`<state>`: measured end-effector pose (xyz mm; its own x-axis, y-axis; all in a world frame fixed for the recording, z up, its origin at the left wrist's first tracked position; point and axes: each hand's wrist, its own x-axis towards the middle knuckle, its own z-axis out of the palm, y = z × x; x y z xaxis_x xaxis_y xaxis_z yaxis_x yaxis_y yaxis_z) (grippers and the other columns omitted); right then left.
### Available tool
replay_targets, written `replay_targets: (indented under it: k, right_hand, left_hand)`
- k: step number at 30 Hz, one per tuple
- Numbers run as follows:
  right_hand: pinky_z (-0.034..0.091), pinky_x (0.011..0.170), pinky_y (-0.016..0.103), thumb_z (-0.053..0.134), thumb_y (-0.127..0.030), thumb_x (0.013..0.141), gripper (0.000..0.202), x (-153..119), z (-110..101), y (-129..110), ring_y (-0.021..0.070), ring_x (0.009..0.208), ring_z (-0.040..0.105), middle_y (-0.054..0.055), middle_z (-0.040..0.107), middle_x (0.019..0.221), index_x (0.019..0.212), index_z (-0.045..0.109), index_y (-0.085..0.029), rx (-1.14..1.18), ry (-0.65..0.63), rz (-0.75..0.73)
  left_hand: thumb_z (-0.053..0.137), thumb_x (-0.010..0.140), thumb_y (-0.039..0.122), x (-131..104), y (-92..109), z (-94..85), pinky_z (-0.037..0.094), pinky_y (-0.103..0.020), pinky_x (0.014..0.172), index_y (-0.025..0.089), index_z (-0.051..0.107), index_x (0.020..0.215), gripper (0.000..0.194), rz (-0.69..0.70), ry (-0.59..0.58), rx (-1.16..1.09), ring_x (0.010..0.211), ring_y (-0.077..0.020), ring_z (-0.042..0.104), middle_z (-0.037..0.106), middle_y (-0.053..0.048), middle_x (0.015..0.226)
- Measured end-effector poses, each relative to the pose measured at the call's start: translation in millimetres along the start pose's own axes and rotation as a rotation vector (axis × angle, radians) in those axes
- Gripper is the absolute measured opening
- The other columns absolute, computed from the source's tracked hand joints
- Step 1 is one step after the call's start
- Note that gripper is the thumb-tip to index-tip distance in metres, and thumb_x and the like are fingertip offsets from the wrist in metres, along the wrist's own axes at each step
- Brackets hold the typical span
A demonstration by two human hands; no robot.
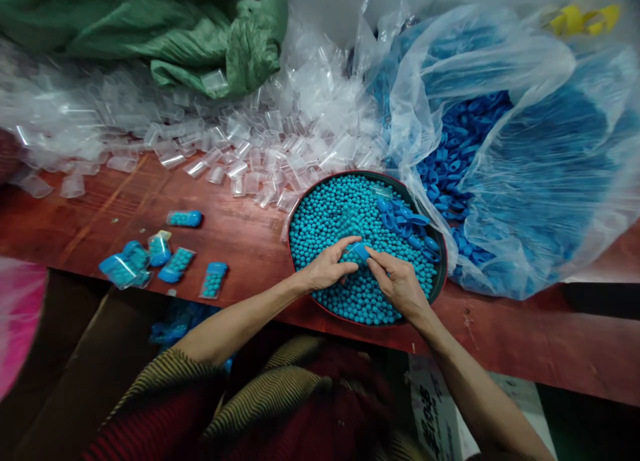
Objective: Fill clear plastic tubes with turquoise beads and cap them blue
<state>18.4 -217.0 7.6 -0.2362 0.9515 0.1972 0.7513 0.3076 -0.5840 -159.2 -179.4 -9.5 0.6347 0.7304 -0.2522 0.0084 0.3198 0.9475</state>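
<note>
At frame centre, with left hand [327, 269] grip part-closed around the clear tube [351, 253] and right hand [400, 282] pinching the blue cap [361, 249], align both squarely.

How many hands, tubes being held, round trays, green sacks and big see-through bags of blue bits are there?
Hands: 2 (left hand, right hand)
Held tube: 1
Round tray: 1
Green sack: 1
See-through bag: 1
Total: 6

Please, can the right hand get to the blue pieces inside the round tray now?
Probably yes: the blue pieces lie just beyond the right hand, on the beads, with nothing visible between. Its fingers are busy at the small container, though.
</note>
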Motion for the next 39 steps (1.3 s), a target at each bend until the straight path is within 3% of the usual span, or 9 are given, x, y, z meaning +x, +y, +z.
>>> replay_targets:
  k: [7, 13, 19, 26, 31, 35, 37, 39]
  right_hand:
    - [0.049, 0.061, 0.027, 0.039, -0.030, 0.094, 0.033, 0.9, 0.1, -2.2, 0.0157, 0.062, 0.059, 0.004, 0.062, 0.067, 0.111, 0.065, -0.019, -0.039, -0.035, -0.043]
    - [0.051, 0.065, 0.028, 0.041, -0.029, 0.093, 0.031, -2.4, 3.9, -1.4, 0.0169, 0.068, 0.062, 0.005, 0.066, 0.075, 0.111, 0.064, -0.019, 0.037, 0.009, -0.026]
    - [0.047, 0.060, 0.026, 0.041, -0.028, 0.093, 0.030, 4.4, -4.6, 6.1, 0.0151, 0.063, 0.055, 0.004, 0.059, 0.069, 0.109, 0.064, -0.019, 0.011, -0.113, -0.181]
    - [0.045, 0.058, 0.023, 0.043, -0.029, 0.092, 0.028, 8.3, -10.0, 9.2, 0.0130, 0.060, 0.055, 0.001, 0.060, 0.068, 0.106, 0.066, -0.021, 0.154, -0.180, -0.184]
    - [0.046, 0.060, 0.027, 0.043, -0.027, 0.092, 0.029, 8.8, -2.9, 9.6, 0.0156, 0.063, 0.055, 0.004, 0.060, 0.068, 0.107, 0.065, -0.019, 0.078, -0.141, -0.212]
    - [0.051, 0.070, 0.032, 0.053, -0.028, 0.085, 0.026, 12.1, -15.8, 11.1, 0.0175, 0.075, 0.061, 0.006, 0.066, 0.086, 0.107, 0.066, -0.021, 0.289, -0.236, -0.062]
    - [0.053, 0.067, 0.032, 0.060, -0.030, 0.080, 0.026, 12.1, -21.8, 13.1, 0.0152, 0.068, 0.062, 0.004, 0.068, 0.088, 0.104, 0.066, -0.022, 0.514, -0.286, 0.115]
    - [0.054, 0.057, 0.030, 0.066, -0.032, 0.073, 0.032, 11.9, -22.6, 15.0, 0.0127, 0.059, 0.060, 0.002, 0.068, 0.086, 0.104, 0.065, -0.022, 0.742, -0.224, 0.323]
  left_hand:
    - [0.058, 0.078, 0.028, -1.0, 0.7, 0.3, 0.035, -0.017, 0.043, 0.022, 0.035, 0.136, 0.062, 0.014, 0.015, -0.064, 0.043, -0.0036, 0.042, 0.046, 0.007, 0.063]
    - [0.055, 0.080, 0.026, -0.6, -2.8, -0.4, 0.035, -0.018, 0.044, 0.020, 0.036, 0.135, 0.058, 0.043, 0.000, -0.019, 0.044, -0.0044, 0.043, 0.046, 0.007, 0.064]
    - [0.053, 0.081, 0.026, -2.1, -2.5, -0.8, 0.032, -0.017, 0.043, 0.021, 0.045, 0.122, 0.042, 0.055, 0.047, 0.061, 0.043, -0.0044, 0.039, 0.044, 0.008, 0.059]
    - [0.052, 0.081, 0.027, -4.8, 3.0, 2.7, 0.035, -0.018, 0.042, 0.020, 0.042, 0.123, 0.043, 0.056, 0.008, 0.007, 0.041, -0.0044, 0.041, 0.043, 0.008, 0.061]
    - [0.053, 0.079, 0.025, -2.8, 0.6, 1.0, 0.032, -0.016, 0.039, 0.019, 0.047, 0.114, 0.036, 0.077, 0.121, 0.091, 0.038, -0.0042, 0.040, 0.043, 0.009, 0.056]
    - [0.053, 0.081, 0.033, -2.1, 1.2, -0.5, 0.033, -0.015, 0.036, 0.020, 0.041, 0.119, 0.042, 0.026, 0.043, -0.012, 0.037, -0.0058, 0.045, 0.046, 0.009, 0.054]
    - [0.055, 0.081, 0.035, -2.2, 1.9, -0.1, 0.034, -0.014, 0.036, 0.021, 0.041, 0.119, 0.043, 0.013, 0.001, -0.025, 0.038, -0.0058, 0.048, 0.048, 0.008, 0.058]
    - [0.056, 0.080, 0.034, -2.2, 2.3, 1.3, 0.034, -0.014, 0.035, 0.022, 0.041, 0.117, 0.042, 0.014, -0.023, -0.016, 0.040, -0.0056, 0.050, 0.049, 0.007, 0.064]
